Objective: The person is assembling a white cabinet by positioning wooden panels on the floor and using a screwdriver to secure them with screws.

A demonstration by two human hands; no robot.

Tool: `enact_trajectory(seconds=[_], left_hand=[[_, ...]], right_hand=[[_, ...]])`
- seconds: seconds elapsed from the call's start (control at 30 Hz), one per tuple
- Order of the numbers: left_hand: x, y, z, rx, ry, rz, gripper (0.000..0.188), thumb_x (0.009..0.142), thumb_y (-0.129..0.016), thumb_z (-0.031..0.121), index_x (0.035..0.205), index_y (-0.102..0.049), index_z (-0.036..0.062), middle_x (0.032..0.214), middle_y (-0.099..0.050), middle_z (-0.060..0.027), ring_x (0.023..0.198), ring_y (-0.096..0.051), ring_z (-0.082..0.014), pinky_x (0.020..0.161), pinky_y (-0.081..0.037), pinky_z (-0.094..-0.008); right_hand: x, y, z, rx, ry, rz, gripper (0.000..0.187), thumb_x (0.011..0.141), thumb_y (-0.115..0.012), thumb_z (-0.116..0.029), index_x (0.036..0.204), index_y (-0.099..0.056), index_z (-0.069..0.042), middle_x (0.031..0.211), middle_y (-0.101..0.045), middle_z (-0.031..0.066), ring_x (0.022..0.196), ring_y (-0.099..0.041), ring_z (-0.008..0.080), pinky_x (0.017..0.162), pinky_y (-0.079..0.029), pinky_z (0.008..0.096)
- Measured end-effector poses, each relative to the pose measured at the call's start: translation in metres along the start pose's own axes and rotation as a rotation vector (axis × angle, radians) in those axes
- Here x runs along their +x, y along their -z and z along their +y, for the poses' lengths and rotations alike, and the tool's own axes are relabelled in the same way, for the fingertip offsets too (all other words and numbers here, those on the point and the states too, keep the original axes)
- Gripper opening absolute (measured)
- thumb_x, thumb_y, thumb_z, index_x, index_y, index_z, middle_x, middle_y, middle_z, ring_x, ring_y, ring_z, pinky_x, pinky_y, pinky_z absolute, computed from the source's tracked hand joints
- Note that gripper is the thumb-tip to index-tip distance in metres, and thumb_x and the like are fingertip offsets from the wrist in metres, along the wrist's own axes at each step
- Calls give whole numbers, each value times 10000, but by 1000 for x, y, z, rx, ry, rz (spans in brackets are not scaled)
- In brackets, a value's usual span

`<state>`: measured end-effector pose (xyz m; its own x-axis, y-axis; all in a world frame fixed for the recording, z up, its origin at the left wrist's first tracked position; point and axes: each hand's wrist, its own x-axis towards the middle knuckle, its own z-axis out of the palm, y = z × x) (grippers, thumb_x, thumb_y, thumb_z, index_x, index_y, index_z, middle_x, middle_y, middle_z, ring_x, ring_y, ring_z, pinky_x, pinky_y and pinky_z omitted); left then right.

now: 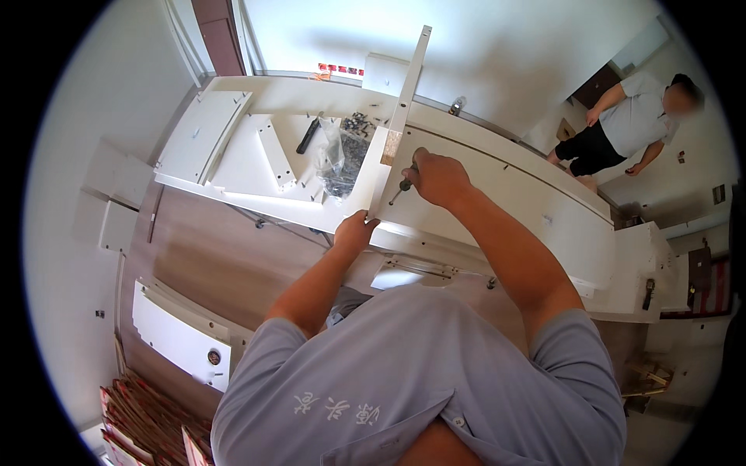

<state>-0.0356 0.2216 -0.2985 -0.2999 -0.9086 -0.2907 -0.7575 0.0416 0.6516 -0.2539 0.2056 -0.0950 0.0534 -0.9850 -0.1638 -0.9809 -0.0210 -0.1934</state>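
My right hand (439, 179) is closed round the dark handle of a screwdriver (405, 185), its thin shaft slanting down and left toward a narrow white board (380, 177) standing on edge. Whether the tip touches that board I cannot tell. My left hand (356, 232) grips the near end of the same board, fingers folded over its edge. To the right lies a long white panel (505, 203), partly under my right forearm. Just left of the upright board sits a clear plastic bag of small hardware (339, 167).
Loose fittings (359, 124), a black tool (308, 135) and a white strip with holes (273, 153) lie on panels at left. More panels (175, 326) rest low at left, near stacked cardboard (148, 419). Another person (629, 116) stands at the far right.
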Motion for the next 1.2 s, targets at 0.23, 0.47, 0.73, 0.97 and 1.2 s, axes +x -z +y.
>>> enact_trajectory(seconds=[0.23, 0.47, 0.73, 0.97, 1.2], left_hand=[[-20, -52, -38, -607, 183, 245, 449, 940, -630, 316, 1218, -685, -31, 1064, -746, -242, 1031, -708, -381, 947, -523, -438], [-67, -88, -68, -1199, 369, -180, 222, 1012, -549, 224, 1082, -629, 29, 858, -638, -69, 573, -536, -165, 486, -462, -333], [-88, -44, -59, -944, 216, -396, 290, 1068, -583, 347, 1097, -645, 65, 807, -616, -24, 556, -509, -127, 482, -437, -287], [-74, 2, -24, -945, 144, -321, 213, 1063, -601, 262, 1144, -618, 66, 883, -642, -52, 579, -544, -134, 423, -407, -286], [-81, 3, 16, -914, 194, -527, 278, 1071, -596, 286, 1208, -637, 47, 899, -633, -31, 649, -523, -132, 569, -448, -290]], right_hand=[[10, 8, 13, -397, 715, 252, 283, 934, -645, -413, 924, -676, -132, 824, -714, 65, 766, -712, 306, 700, -583, 449], [13, 1, -12, -363, 408, 50, 309, 918, -585, -396, 822, -753, -156, 839, -757, 104, 796, -739, 322, 710, -585, 500], [16, 14, -22, -184, 52, -1, 306, 905, -590, -327, 961, -809, -121, 986, -780, 132, 916, -747, 346, 786, -596, 488], [-66, -16, 28, 51, 115, 254, 398, 969, -549, -474, 958, -715, -113, 908, -749, 163, 864, -721, 389, 760, -561, 542], [-213, -106, 69, 650, -241, 338, 525, 975, -580, -581, 970, -751, -85, 885, -737, 150, 832, -707, 357, 778, -540, 467]])
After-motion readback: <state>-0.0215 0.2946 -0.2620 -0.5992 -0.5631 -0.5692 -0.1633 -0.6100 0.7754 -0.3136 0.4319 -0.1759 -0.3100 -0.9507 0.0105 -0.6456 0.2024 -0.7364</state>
